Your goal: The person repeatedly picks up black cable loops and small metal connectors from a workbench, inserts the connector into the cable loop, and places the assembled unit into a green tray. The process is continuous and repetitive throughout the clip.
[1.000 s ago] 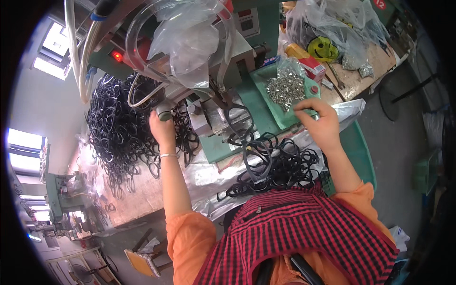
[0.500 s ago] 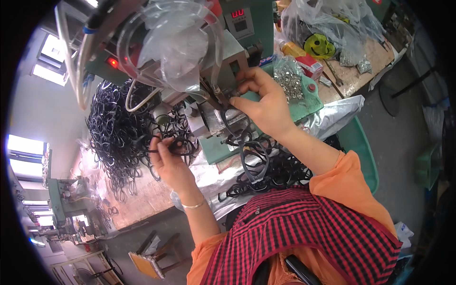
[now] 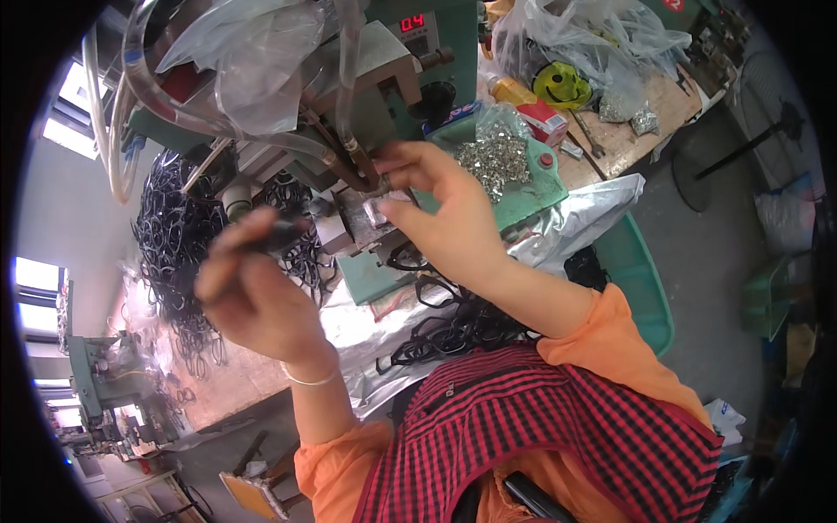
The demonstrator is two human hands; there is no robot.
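Note:
My left hand [image 3: 257, 301] is raised over the left part of the bench, smeared by motion. Between its fingers is a dark, blurred piece [image 3: 288, 234] that looks like a black spectacle frame. My right hand [image 3: 449, 209] reaches to the bench machine [image 3: 375, 65], thumb and fingers bent together around its working tip [image 3: 370, 179]. What those fingertips pinch is too small to make out. Just below them sits a small shiny metal block [image 3: 375, 212]. Under my right wrist, several black spectacle frames [image 3: 453, 327] lie heaped on silvery sheeting [image 3: 357, 340].
A big heap of black frames [image 3: 174, 218] stands at the left. Small metal pieces [image 3: 493, 166] lie on the machine's green base [image 3: 545, 187]. Beyond are a wrench [image 3: 588, 131], a red box [image 3: 542, 122] and plastic bags [image 3: 602, 35]. A green bin [image 3: 649, 288] stands at the right.
My left hand has lifted and moved left with the dark piece. The frame that hung below my right hand is gone from there. The view has shifted, and the machine's red display has changed.

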